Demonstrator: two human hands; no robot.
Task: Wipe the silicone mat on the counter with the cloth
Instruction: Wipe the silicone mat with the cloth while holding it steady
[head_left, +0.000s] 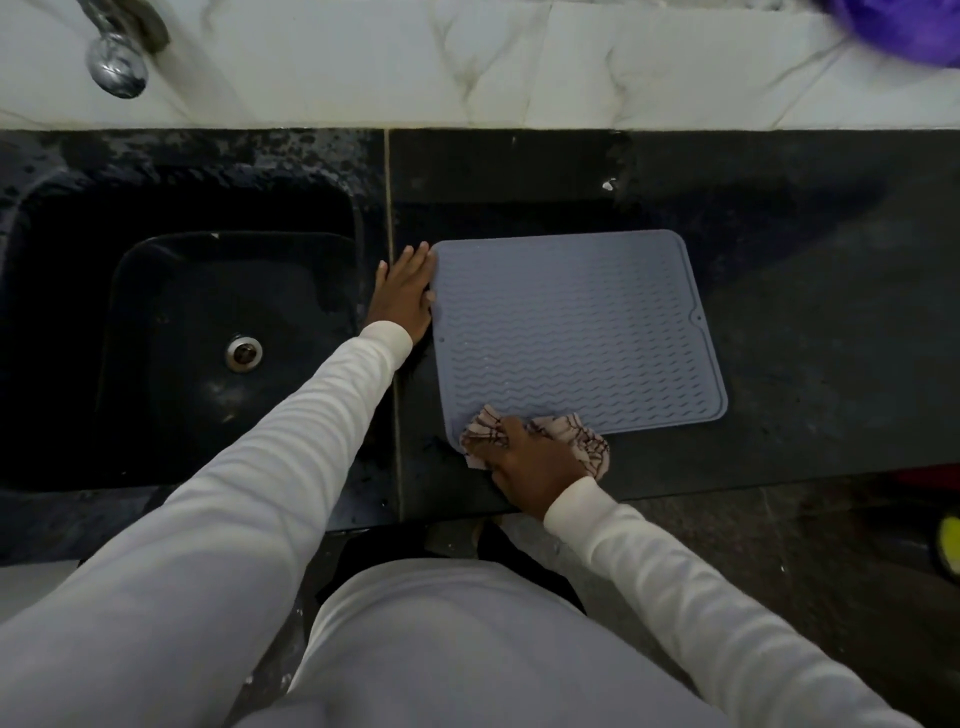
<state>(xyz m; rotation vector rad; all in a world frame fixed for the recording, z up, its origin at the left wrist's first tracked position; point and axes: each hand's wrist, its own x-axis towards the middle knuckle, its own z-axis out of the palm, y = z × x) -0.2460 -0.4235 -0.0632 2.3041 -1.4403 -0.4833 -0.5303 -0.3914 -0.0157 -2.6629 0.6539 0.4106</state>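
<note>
The grey rectangular silicone mat (576, 332), ribbed with wavy lines and rounded at the corners, lies flat on the black stone counter (810, 364), just to the right of the seam that separates the counter from the black sink (182, 332). Its near left corner is covered by the cloth.

The left hand (405, 291) lies flat on the counter with fingers straight and close together, pointing away from the person. The edge of the hand and the thumb touch the left border of the mat near its far left corner. It holds nothing.

The right hand (530, 462) is curled over the crumpled pink cloth with dark line pattern (589, 441) and presses it down on the near left corner of the mat. Cloth shows on both sides of the hand; part of it lies on the mat and part on the bare counter at the near edge. The fingertips are hidden in the folds.

Both arms wear white long sleeves (234, 493).

The sink basin has a round metal drain (243, 353) in its floor. A chrome tap (117, 57) projects from the white marbled wall (467, 62) above the sink. A blurred purple object (904, 23) sits at the far right corner of the view; its nature cannot be determined.
</note>
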